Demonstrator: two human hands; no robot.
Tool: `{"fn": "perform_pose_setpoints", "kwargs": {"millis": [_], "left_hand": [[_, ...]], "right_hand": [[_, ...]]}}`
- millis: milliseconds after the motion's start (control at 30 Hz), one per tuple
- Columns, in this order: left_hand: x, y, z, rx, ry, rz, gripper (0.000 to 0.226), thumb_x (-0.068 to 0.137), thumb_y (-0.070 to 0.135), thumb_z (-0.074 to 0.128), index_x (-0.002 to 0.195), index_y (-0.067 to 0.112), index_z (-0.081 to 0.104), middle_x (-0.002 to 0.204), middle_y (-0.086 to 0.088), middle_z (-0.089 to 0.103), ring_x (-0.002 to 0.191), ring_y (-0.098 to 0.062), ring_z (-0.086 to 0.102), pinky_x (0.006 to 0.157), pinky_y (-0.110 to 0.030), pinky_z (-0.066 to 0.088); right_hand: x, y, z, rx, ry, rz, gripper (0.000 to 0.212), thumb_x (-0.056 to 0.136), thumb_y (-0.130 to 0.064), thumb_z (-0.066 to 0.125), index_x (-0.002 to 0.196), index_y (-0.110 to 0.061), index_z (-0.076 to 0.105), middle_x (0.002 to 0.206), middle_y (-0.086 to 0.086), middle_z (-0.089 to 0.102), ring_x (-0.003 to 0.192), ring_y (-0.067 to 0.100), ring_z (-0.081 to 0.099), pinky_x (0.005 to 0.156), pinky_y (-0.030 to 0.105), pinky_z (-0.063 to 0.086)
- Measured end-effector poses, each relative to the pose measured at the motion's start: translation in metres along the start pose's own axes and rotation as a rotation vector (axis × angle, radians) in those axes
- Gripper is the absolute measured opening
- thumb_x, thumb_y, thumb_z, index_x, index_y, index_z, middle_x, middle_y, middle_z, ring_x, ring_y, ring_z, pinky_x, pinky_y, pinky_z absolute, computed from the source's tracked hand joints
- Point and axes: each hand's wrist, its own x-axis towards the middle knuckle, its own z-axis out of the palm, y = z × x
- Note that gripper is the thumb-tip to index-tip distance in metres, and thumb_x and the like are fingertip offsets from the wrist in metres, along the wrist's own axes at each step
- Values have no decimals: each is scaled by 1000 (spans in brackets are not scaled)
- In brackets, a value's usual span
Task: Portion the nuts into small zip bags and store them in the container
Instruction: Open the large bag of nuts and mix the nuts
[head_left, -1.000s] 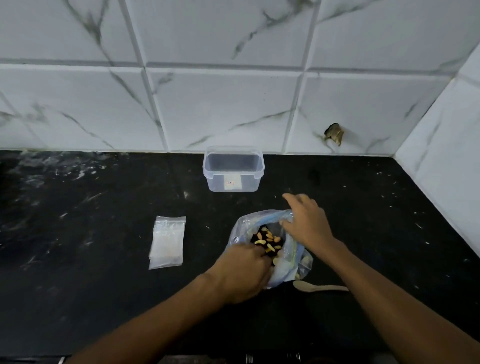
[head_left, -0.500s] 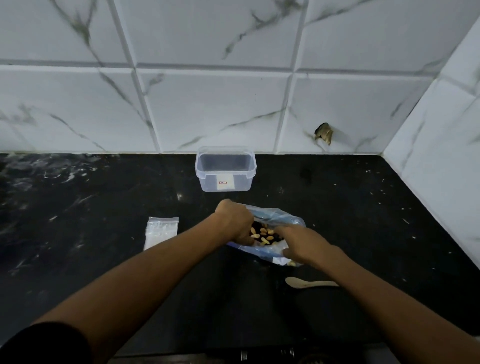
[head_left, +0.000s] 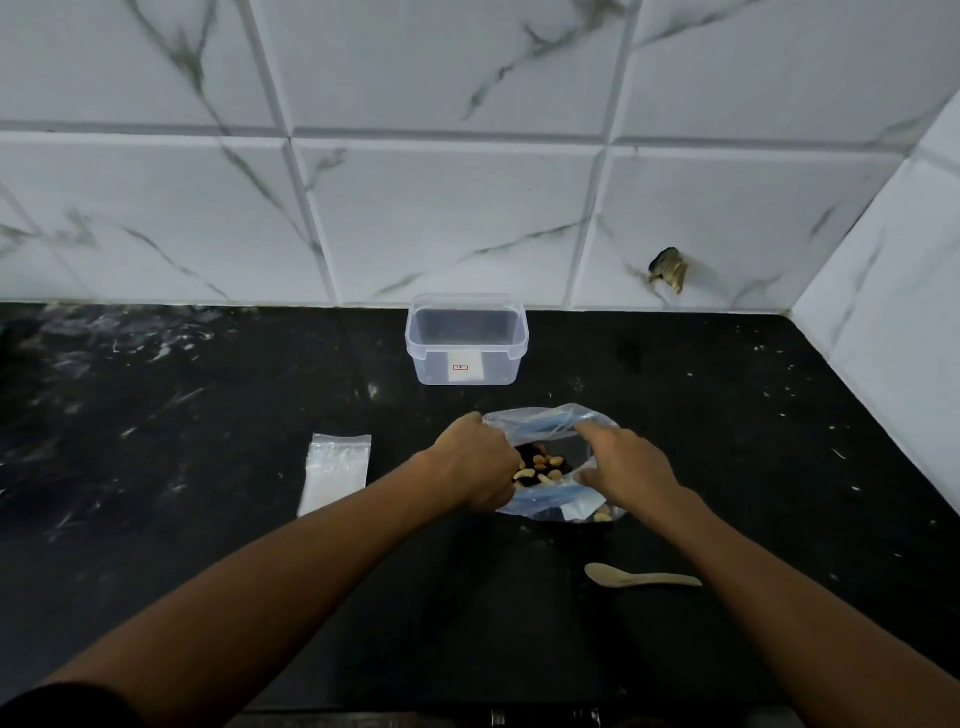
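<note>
Two hands, left hand (head_left: 475, 465) and right hand (head_left: 631, 467), now clamp opposite rims of the nut bag (head_left: 545, 423) mid-counter, having spread its mouth wider, so scooping into the small zip bags (head_left: 335, 473) can begin.

Large clear bag (head_left: 545, 423) sits open-mouthed on the counter; pale nuts (head_left: 543, 467) visible inside. Flat small zip bags (head_left: 335, 473) lie well left of it. Clear lidless container (head_left: 466, 340) stands behind, near the wall.
</note>
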Motion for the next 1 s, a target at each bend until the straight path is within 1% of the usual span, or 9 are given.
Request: {"fn": "perform_pose_setpoints", "kwargs": {"millis": [100,167,233,300,400,667,833,900,1000], "left_hand": [[6,-6,3,-17,241,3,22,97,29,45,88,19,63,87,0,66,73,-17,57,87,-33,41],[16,-8,5,51,324,5,14,95,25,51,96,22,65,94,2,68,84,-18,61,87,-33,40],[24,-9,5,151,300,13,16,93,26,56,104,24,67,101,3,70,96,-19,60,92,-35,36],[29,-12,5,230,206,-20,21,93,32,56,109,24,66,108,2,69,104,-21,57,97,-39,32],[31,-19,4,217,62,-104,37,93,48,51,116,24,65,116,0,66,114,-22,54,108,-48,24],[27,-15,3,229,-14,-148,41,89,49,57,119,22,63,122,0,64,121,-23,50,115,-56,12],[17,-2,-4,228,95,-30,40,91,47,53,114,17,63,120,-3,63,116,-23,49,111,-50,21],[15,10,-5,136,147,65,38,91,46,49,114,19,63,122,-3,64,119,-21,49,113,-49,19],[14,21,1,-47,65,107,49,88,50,52,126,20,59,132,-3,60,133,-21,43,120,-53,6]], "right_hand": [[2,-3,8,39,82,-54,29,91,-22,59,120,-21,60,109,-1,66,98,15,63,81,32,54],[6,-10,10,124,33,-45,24,94,-19,53,115,-17,65,107,4,67,100,20,63,86,35,51],[7,-15,13,119,-80,-82,25,93,-17,53,114,-15,66,107,6,66,99,24,62,84,35,50],[4,-17,12,21,-279,-114,24,93,-22,54,113,-20,66,109,4,63,100,21,60,83,30,48],[-3,-11,8,-29,-452,-134,25,92,-30,58,115,-27,67,120,-1,60,106,16,56,93,34,48],[-3,-4,-6,-13,-437,-107,26,93,-26,58,118,-26,65,125,2,57,109,17,56,94,36,49],[-3,-5,-4,11,-410,-142,29,95,-17,48,119,-23,64,121,4,60,102,18,57,86,32,48],[3,-11,4,24,-340,-131,34,97,-10,42,124,-18,62,118,8,63,98,21,59,82,31,47],[15,-18,6,-7,-327,-26,37,98,-8,43,133,-15,53,125,11,60,110,25,58,92,31,44]]}}
